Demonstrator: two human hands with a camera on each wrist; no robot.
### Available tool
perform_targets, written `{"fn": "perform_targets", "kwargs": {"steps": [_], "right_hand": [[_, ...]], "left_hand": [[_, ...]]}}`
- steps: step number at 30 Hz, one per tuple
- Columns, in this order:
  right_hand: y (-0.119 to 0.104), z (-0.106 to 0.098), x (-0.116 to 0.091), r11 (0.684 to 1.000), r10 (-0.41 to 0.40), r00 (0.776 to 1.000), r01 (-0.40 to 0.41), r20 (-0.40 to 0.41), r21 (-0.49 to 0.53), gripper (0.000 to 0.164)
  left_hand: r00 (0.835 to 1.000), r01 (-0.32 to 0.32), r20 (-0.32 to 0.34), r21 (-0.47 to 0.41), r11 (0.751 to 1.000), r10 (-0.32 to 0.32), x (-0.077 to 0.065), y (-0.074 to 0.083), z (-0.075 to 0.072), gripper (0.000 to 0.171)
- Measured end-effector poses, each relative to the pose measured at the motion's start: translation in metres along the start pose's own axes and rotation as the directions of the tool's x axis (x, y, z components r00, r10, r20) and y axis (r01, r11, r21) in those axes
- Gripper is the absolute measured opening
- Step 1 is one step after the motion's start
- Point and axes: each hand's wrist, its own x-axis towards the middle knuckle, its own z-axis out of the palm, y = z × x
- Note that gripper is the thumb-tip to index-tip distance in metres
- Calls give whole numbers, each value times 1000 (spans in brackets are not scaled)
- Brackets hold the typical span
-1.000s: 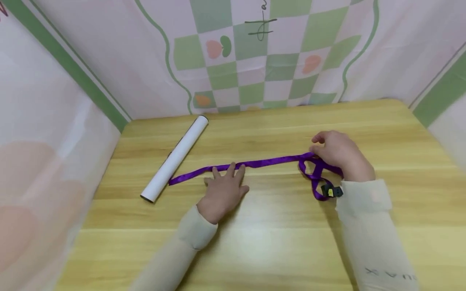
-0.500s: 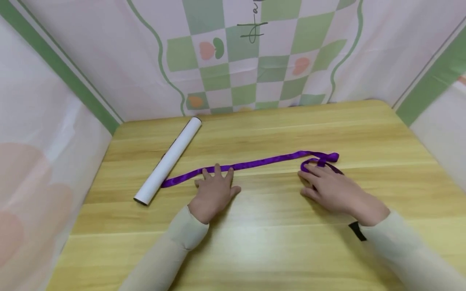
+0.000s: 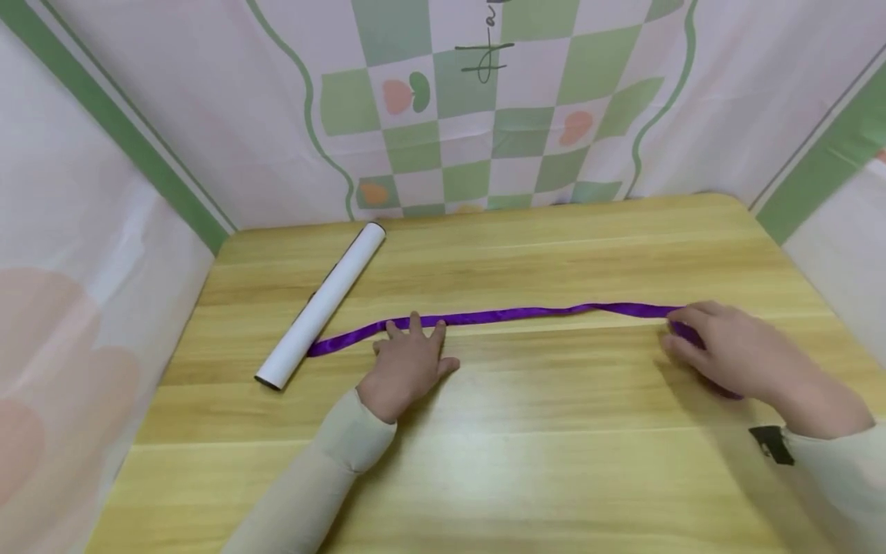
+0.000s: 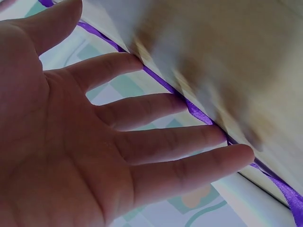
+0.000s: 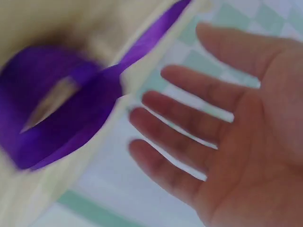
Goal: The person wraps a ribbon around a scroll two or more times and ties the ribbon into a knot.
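Note:
A long purple ribbon (image 3: 512, 315) runs across the wooden table, with its left end beside a white tube (image 3: 321, 308). My left hand (image 3: 408, 363) rests palm down with spread fingers (image 4: 175, 137) on the ribbon's left part. Over at the ribbon's right end is my right hand (image 3: 734, 354), which hides part of a looped section. In the right wrist view that loop (image 5: 71, 137) lies on the table, apart from the loosely straight fingers (image 5: 180, 113). I see no ribbon gripped between them.
The wooden table (image 3: 484, 462) meets a patterned cloth backdrop (image 3: 464, 138) at its far edge. Cloth also hangs at both sides. A small black piece (image 3: 771, 444) shows at the right sleeve's cuff.
My right hand has moved to the right, and the ribbon's bunched right part has straightened out and shifted right with it. The left hand stays on the ribbon.

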Motion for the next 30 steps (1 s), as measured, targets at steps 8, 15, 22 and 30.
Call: {"fn": "perform_targets", "kwargs": {"steps": [8,15,22,30], "right_hand": [[-39,5,55,987,-147,987,143,-62,-66,27],[-28,19,87,990,-105,992,111,67,-87,15],[1,8,93,981,-98,976,62,193,184,17],[41,5,91,949,-75,947,-28,313,313,17]], "left_hand": [[1000,-6,9,-36,999,6,-1,-2,0,67],[999,-4,45,-75,997,7,-2,-3,0,66],[1000,-1,30,-66,998,3,-3,-2,-1,67],[999,0,51,-58,998,3,-2,-1,0,69]]}}
